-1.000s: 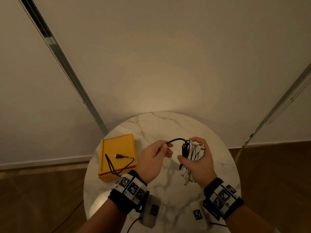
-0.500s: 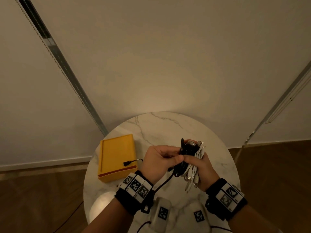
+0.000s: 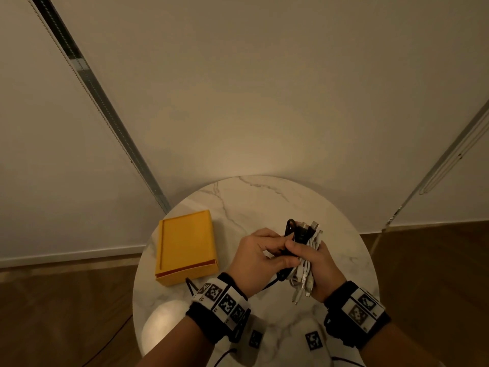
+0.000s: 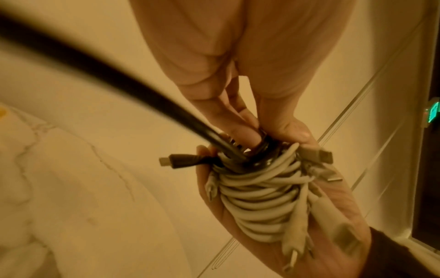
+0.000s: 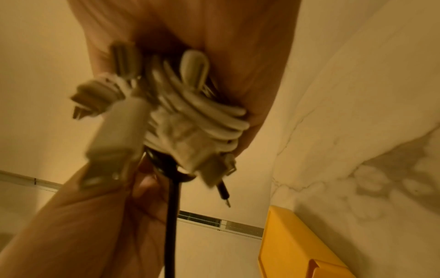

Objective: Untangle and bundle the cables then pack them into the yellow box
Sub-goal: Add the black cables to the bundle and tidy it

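Observation:
My right hand grips a bundle of white cables with black cable loops on top, held above the round marble table. My left hand pinches the black cable against the bundle; the cable's free tail runs under my left wrist toward the box. In the left wrist view the white coils lie in my right palm and a black plug sticks out. The right wrist view shows white plugs and the black cable hanging down. The yellow box lies closed at the table's left.
Two tagged white devices lie at the table's near edge between my wrists. A wall with metal rails stands behind the table. Brown wooden floor surrounds it.
My left hand has wound the black cable round the bundle and come in against my right hand. The cable's tail with its plug slid off the yellow box toward my left wrist.

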